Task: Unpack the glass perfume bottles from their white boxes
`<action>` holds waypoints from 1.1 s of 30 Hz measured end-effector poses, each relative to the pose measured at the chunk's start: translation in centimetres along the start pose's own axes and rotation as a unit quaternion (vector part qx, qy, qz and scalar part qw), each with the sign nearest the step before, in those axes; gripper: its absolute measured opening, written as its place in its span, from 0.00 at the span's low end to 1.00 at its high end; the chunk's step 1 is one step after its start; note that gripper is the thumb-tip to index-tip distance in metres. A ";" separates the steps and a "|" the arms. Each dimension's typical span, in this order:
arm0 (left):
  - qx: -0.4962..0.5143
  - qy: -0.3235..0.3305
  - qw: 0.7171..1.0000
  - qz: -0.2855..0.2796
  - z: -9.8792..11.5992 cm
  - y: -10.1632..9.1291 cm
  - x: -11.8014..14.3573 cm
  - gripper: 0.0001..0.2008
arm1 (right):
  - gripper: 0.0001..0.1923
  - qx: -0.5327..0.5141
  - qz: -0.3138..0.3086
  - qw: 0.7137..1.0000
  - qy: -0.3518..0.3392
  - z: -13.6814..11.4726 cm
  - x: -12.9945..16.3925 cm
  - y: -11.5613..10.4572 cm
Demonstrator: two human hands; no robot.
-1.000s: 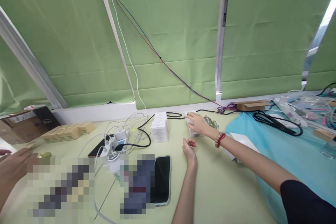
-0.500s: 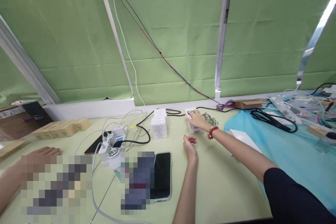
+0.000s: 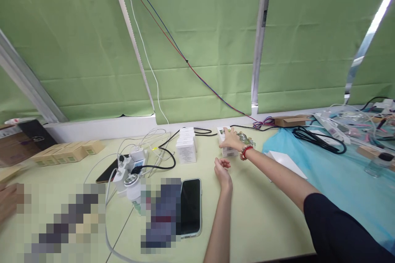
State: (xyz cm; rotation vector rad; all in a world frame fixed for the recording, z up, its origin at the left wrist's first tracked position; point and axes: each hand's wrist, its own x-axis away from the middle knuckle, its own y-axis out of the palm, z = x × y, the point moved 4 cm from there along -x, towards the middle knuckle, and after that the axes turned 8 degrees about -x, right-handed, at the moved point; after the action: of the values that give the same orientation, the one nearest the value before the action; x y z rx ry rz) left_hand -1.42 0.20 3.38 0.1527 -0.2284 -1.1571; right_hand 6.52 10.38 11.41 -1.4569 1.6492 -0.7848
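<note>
My right hand [image 3: 233, 139], with a red bracelet at its wrist, reaches over a small group of white boxes [image 3: 228, 152]. Its thumb and fingers are around the top of one white box there. Just right of that hand, small clear glass items [image 3: 248, 139] stand partly hidden behind the wrist. My left hand [image 3: 222, 172] rests on the table in front of the boxes, fingers loosely curled and nothing seen in it. To the left stands a row of similar white boxes [image 3: 187, 152], touched by neither hand.
A phone [image 3: 190, 207] lies near the front beside a blurred patch. Plugs, cables and a white bottle [image 3: 133, 191] stand left of it. Another person's hand [image 3: 10, 201] is at the far left, near brown boxes [image 3: 69, 153]. Blue sheeting [image 3: 336, 176] covers the right side beside a white open box [image 3: 286, 164].
My right hand has shifted slightly, its fingers now more spread around the white box top. My left hand stays put. The other person's hand has drawn back to the left.
</note>
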 end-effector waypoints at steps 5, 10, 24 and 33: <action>-0.001 0.001 1.000 0.000 0.0 0.1 0.1 0.23 | 0.50 0.005 -0.012 1.000 0.020 0.0 0.5 -0.3; -0.006 0.003 1.000 0.001 0.0 0.0 -0.1 0.24 | 0.47 -0.004 -0.013 1.000 0.013 -0.4 1.1 -0.6; -0.009 0.023 1.000 0.006 0.4 -0.1 0.1 0.23 | 0.48 0.024 -0.007 1.000 0.014 0.8 0.7 0.1; -0.018 0.029 0.999 0.004 0.5 -0.1 0.1 0.22 | 0.42 0.015 -0.008 1.000 0.024 0.6 1.0 -0.3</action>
State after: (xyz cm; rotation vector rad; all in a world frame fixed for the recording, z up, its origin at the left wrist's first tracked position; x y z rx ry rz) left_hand -1.59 0.06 3.81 0.1537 -0.1562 -1.1472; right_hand 7.14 9.36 11.24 -1.4419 1.6552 -0.8562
